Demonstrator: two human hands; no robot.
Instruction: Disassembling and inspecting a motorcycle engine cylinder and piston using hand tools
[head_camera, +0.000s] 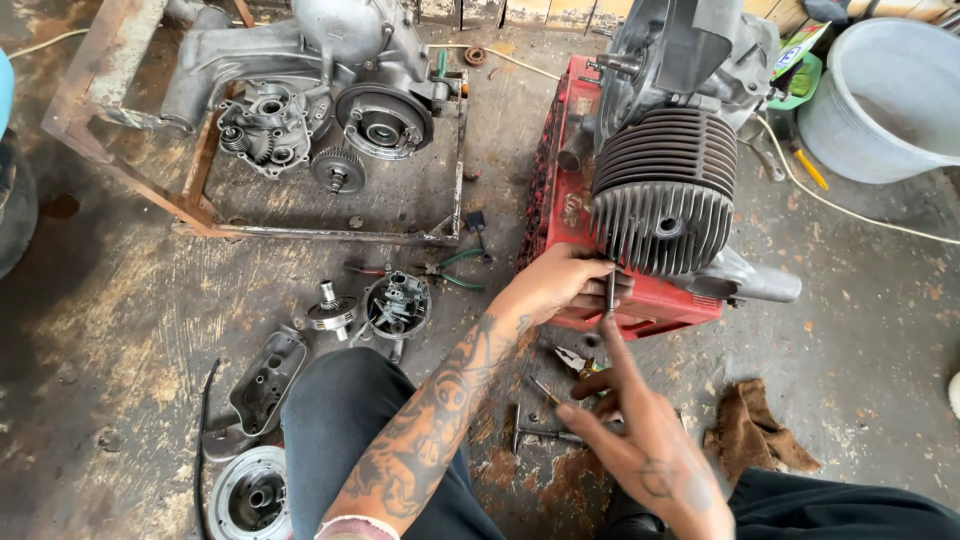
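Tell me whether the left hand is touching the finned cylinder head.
Touching. The head view shows the left hand with its fingertips pressed against the lower left edge of the finned cylinder head, gripping a thin metal tool there.

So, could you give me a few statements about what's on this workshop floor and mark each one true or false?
1. The finned engine cylinder rests on a red crate. True.
2. The left hand is at the bottom of the cylinder, holding a thin metal tool. True.
3. The right hand grips a hammer. False: its index finger points up along the thin tool, and it grips nothing.
4. A brown rag lies on the floor beside the right hand. True.
5. The grey bucket stands between the person's knees. False: it is in the far right corner.
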